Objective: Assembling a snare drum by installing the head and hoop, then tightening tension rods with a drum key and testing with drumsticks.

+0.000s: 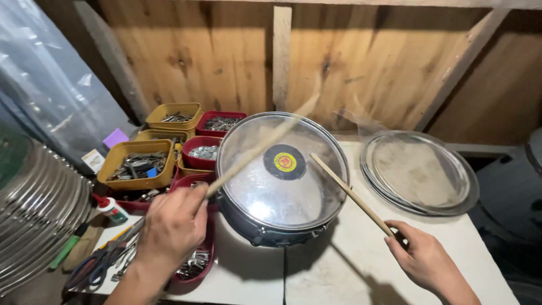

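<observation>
Far left, a stack of shiny metal hoops (39, 209) leans in beside the bench (350, 265), with clear plastic sheeting (51, 79) hanging behind it. Just in front lie a green-handled tool (66, 251), a small white glue bottle with a red cap (112, 209) and blue-handled scissors (90, 270). Behind these, yellow trays (137, 164) and red trays (204, 151) crowd together, filled with screws and small metal fittings, pressing right up against the drum's left side.

The left hand (172, 226) hovers over the nearest red tray, its grip closed around a wooden drumstick (259, 148), which is blurred and slants up across the drumhead toward the plank wall (226, 56).

The snare drum (282, 175) sits in the middle of the bench, its clear head showing a round black and yellow sticker (284, 162) near the centre; its shell casts a dark shadow toward the front edge.

The right hand (420, 257) is low at the front right, its grip closed on a second drumstick (350, 194), whose tip reaches over the drum's right rim, close to the head.

Further right, well apart from the drum, a pile of clear drumheads in metal rings (419, 172) lies flat on the bench. A dark rounded object (533, 152) is cut off at the edge.
</observation>
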